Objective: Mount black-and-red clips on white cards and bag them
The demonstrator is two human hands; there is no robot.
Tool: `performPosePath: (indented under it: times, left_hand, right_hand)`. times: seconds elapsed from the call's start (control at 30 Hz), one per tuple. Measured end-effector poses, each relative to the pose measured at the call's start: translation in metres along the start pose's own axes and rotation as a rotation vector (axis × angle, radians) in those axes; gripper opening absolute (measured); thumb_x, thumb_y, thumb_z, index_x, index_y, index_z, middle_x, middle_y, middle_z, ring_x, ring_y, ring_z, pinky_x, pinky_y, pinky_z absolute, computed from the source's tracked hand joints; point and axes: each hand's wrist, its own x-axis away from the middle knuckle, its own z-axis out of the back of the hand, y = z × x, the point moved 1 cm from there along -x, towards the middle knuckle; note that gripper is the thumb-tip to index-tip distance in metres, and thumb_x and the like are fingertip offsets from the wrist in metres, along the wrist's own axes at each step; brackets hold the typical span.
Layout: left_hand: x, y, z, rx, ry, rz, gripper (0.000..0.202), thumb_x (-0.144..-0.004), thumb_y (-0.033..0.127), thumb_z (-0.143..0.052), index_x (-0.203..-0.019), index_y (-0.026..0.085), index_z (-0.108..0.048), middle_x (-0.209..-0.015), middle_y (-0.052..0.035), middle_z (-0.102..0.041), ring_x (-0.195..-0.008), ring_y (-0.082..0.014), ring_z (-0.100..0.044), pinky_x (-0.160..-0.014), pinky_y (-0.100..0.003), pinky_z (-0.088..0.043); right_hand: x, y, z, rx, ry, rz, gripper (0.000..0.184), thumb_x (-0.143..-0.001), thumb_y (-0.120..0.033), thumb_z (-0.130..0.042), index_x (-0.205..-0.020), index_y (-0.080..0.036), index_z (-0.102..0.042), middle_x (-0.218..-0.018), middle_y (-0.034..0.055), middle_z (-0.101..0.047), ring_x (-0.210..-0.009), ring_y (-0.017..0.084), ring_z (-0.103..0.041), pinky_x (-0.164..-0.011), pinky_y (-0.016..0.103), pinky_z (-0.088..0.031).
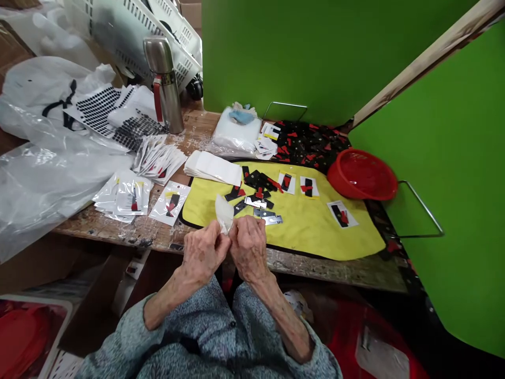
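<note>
Close together at the table's front edge, my left hand (204,251) and my right hand (249,245) pinch the lower end of a small whitish, translucent bag or sheet (224,211). Its exact kind is hard to make out. Both hands have their fingers closed on it. Just beyond them, a pile of black and red flat parts (258,181) lies on the yellow cloth (315,231), with a shiny metal plate (268,217) at its near side. White cards bearing black and red parts (342,214) lie further right. A stack of white sheets or bags (213,167) rests at the cloth's left corner.
Packed bags (134,197) and a fanned pile of cards (158,158) lie left. A steel thermos (165,87) stands behind them, near a white basket (130,37). Right is a red bowl (362,176); green panels (284,58) border the back and right.
</note>
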Motion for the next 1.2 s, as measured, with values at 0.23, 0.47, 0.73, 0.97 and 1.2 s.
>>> performPosePath:
  times: [0.23,0.47,0.73,0.97,1.2]
  left_hand:
    - [-0.001,0.001,0.004,0.23,-0.198,0.02,0.019,-0.083,0.023,-0.048,-0.064,0.021,-0.048,-0.052,0.0027,-0.051,-0.049,-0.0133,-0.048,-0.056,-0.027,-0.034]
    - [-0.017,-0.032,0.023,0.823,-0.134,0.378,0.057,-0.07,0.046,-0.074,-0.119,0.018,-0.06,-0.111,-0.0104,-0.066,-0.102,-0.0233,-0.061,-0.085,-0.035,-0.049]
    - [-0.009,-0.026,0.007,1.34,-0.547,0.625,0.036,-0.065,0.045,-0.081,-0.074,0.013,-0.068,-0.063,-0.0017,-0.065,-0.056,-0.0112,-0.057,-0.055,-0.023,-0.045]
    - [-0.008,-0.026,0.003,1.246,-0.538,0.615,0.049,-0.067,0.053,-0.075,-0.05,0.016,-0.048,-0.044,0.0071,-0.038,-0.04,-0.0028,-0.027,-0.04,-0.02,-0.018]
    - [-0.012,-0.039,0.01,1.294,-0.325,0.573,0.062,-0.067,0.07,-0.068,-0.103,0.018,-0.069,-0.091,-0.0045,-0.069,-0.075,-0.0143,-0.062,-0.063,-0.023,-0.048]
  right_hand:
    - [-0.017,0.021,0.019,-0.503,-0.553,-0.202,0.017,-0.088,-0.018,-0.048,-0.086,-0.018,-0.065,-0.084,0.0047,-0.068,-0.076,0.017,-0.059,-0.073,0.03,-0.044]
    - [-0.016,0.035,0.034,-1.244,-0.596,-0.582,0.032,-0.076,-0.048,-0.07,-0.09,-0.02,-0.075,-0.078,0.0034,-0.072,-0.08,0.02,-0.065,-0.076,0.034,-0.051]
    - [-0.001,0.031,0.032,-1.426,-0.668,-0.761,0.048,-0.062,-0.049,-0.083,-0.098,-0.02,-0.073,-0.083,0.0041,-0.073,-0.082,0.02,-0.066,-0.074,0.03,-0.052]
    - [0.001,0.03,0.03,-0.979,-0.44,-0.349,0.047,-0.083,-0.026,-0.063,-0.13,-0.025,-0.054,-0.125,0.0097,-0.059,-0.098,0.017,-0.062,-0.087,0.037,-0.051]
    - [-0.004,0.031,0.041,-0.938,-0.429,-0.348,0.017,-0.087,-0.024,-0.059,-0.1,-0.022,-0.07,-0.099,0.0054,-0.071,-0.095,0.019,-0.064,-0.088,0.038,-0.049]
